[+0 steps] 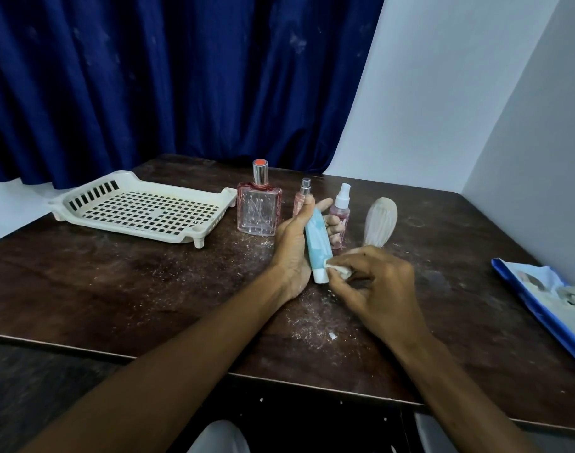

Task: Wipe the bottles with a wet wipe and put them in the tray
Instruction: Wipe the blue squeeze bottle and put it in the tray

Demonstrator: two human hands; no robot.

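My left hand [294,237] grips a pale blue tube [317,243], thumb up one side and fingers curled round the other. I hold it above the table [148,289], well to the right of the tray [122,178], with its white cap pointing back toward me. My right hand [377,289] pinches a crumpled wet wipe [338,269] between thumb and fingertips and presses it against the tube near the cap.

I judge the task to be near its start. No bottle is in the tray yet, and this tube is the one being cleaned. Four more stand in a row to the right of the tray: a big square perfume bottle [258,210] just beside it, then a thin pink bottle [303,194], a pink spray bottle [340,210] and, farthest from the tray, a dusty oval bottle [380,223]. I cannot tell whether any of them has been wiped, though the oval one looks coated in powder. What is left, as I see it, is to finish this tube, carry it left to the tray, then go through the rest.
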